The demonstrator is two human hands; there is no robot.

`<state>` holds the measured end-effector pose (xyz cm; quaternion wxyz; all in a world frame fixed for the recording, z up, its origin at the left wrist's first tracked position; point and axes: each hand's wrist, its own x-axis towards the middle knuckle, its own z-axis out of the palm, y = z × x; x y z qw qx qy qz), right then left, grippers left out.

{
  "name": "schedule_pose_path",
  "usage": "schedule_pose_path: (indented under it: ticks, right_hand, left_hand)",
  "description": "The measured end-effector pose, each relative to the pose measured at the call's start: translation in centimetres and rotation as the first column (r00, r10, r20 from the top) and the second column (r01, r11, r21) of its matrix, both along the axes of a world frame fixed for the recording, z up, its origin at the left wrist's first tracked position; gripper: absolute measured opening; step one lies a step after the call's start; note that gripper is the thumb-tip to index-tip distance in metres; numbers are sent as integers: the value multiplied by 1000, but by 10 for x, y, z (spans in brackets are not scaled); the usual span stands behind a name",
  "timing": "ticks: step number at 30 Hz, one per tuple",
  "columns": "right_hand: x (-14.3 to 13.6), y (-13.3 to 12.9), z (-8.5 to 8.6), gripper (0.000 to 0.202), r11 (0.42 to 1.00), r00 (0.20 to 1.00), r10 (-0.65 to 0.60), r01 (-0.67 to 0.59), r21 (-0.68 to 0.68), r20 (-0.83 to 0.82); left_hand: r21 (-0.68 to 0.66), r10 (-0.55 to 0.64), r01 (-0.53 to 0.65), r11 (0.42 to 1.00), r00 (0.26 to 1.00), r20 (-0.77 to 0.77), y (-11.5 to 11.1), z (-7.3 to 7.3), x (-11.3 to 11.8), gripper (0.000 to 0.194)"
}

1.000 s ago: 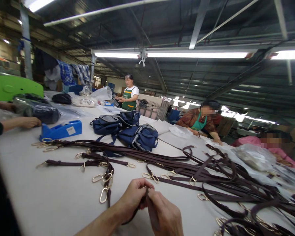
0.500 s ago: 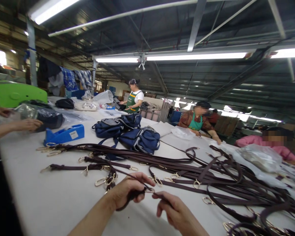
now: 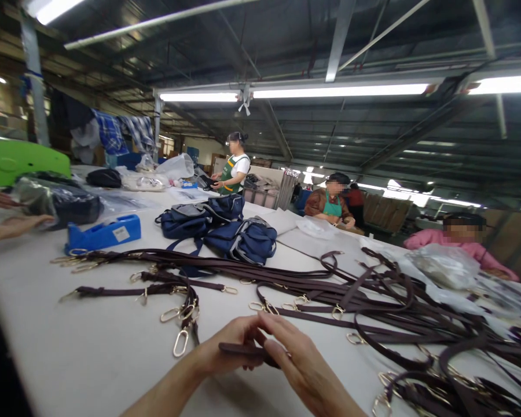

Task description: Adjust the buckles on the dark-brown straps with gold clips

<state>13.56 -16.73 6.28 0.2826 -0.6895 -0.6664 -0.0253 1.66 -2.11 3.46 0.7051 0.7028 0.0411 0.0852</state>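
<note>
Holding a brown strap [image 3: 242, 350] low over the pale table [image 3: 91, 359], between the left hand [image 3: 223, 339] and the right hand [image 3: 299, 353]. Bent into a narrow hold on the right, with the thumb laid across the strap. Curled on the left, partly hidden; cannot tell how firmly closed there. Sticking out sideways over the left hand, one loose end of the strap. Could slip or twist at that end, for want of a visible pinch on it. Could also turn wrong side up unnoticed, being largely covered on the right.

Could snag on the gold clips [image 3: 176, 343] just beside the left forearm, if lowered that way. Could get mixed in with the pile of straps [image 3: 373, 333] farther right, from looking much alike. Could drag several together with a tug on that pile, given so much crossing and overlapping. Could brush the navy bags [image 3: 243, 240] on a long reach forward.
</note>
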Motion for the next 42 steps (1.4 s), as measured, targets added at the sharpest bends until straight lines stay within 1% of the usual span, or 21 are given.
schedule_pose_path:
  ticks: [2, 3, 5, 6, 8, 10, 11, 12, 14, 16, 18, 19, 21, 24, 26, 28, 30, 32, 35, 42]
  right_hand:
    - [-11, 8, 0, 37, 992, 985, 105, -113, 51, 137]
    - [-15, 11, -2, 36, 985, 968, 130, -150, 82, 213]
    - [-19, 16, -6, 35, 971, 937, 123, -182, 155, 328]
    - [-21, 17, -9, 34, 963, 925, 105, -186, 193, 366]
    - [-23, 18, -13, 32, 949, 913, 69, -184, 256, 401]
    - [-23, 18, -17, 26, 946, 923, 38, -157, 284, 383]
    - [-23, 17, -18, 25, 948, 931, 24, -136, 287, 363]
    - [-22, 17, -20, 25, 953, 941, 9, -110, 283, 337]
    - [-19, 16, -22, 28, 955, 958, -12, -74, 288, 286]
    - [-13, 14, -21, 35, 943, 966, -18, -69, 327, 256]
    - [-6, 12, -17, 44, 926, 966, -45, -55, 373, 255]
    - [-2, 11, -14, 45, 923, 965, -62, -41, 382, 254]
    - [6, 8, -8, 43, 934, 975, -66, -15, 358, 214]
    - [16, 3, 1, 35, 954, 998, -5, -15, 299, 64]
    - [22, 0, 5, 29, 960, 999, 13, -4, 281, -32]
    - [26, -2, 7, 23, 963, 997, 14, 8, 270, -80]
    - [29, -3, 7, 21, 962, 996, 24, 0, 272, -85]
    - [30, -4, 6, 21, 961, 997, 39, -18, 276, -73]
    - [29, -4, 6, 23, 963, 997, 46, -29, 267, -58]
    - [29, -5, 8, 27, 984, 999, 27, -20, 178, -36]
  left_hand:
    - [61, 10, -14, 998, 998, 66, -5, 5, 0, 23]
    - [69, 13, -20, 997, 994, 107, -7, 8, -1, 18]
    - [47, 10, -19, 999, 983, 181, -8, 13, -2, 14]
    - [14, 19, -22, 1000, 980, 197, -8, 15, -2, 14]
    - [-61, 53, -43, 997, 985, 164, -6, 15, -2, 21]
    - [-133, 81, -69, 989, 993, 82, -5, 12, -1, 35]
    - [-150, 83, -75, 986, 996, 46, -5, 9, -1, 39]
    - [-150, 80, -75, 986, 996, 27, -6, 6, -1, 40]
    - [-114, 71, -68, 991, 997, 18, -8, 2, 0, 30]
    - [-52, 61, -60, 997, 998, 26, -10, -1, 1, 18]
    - [-5, 54, -54, 999, 998, 20, -11, -1, 1, 15]
    - [15, 62, -63, 998, 998, 12, -11, 0, 0, 16]
    - [51, 98, -99, 994, 995, 9, -9, 3, 0, 18]
    - [85, 143, -145, 986, 989, 26, -3, 7, -1, 20]
    - [74, 176, -178, 981, 984, 39, 1, 9, -1, 19]
    - [20, 213, -214, 977, 976, 49, 2, 8, 0, 19]
    - [-44, 238, -236, 971, 970, 52, 3, 9, 1, 19]
    - [-77, 260, -257, 963, 965, 36, 2, 10, 1, 18]
    - [-69, 288, -287, 955, 958, 4, 0, 11, 1, 18]
    - [-89, 277, -274, 957, 961, 12, 1, 11, 2, 19]
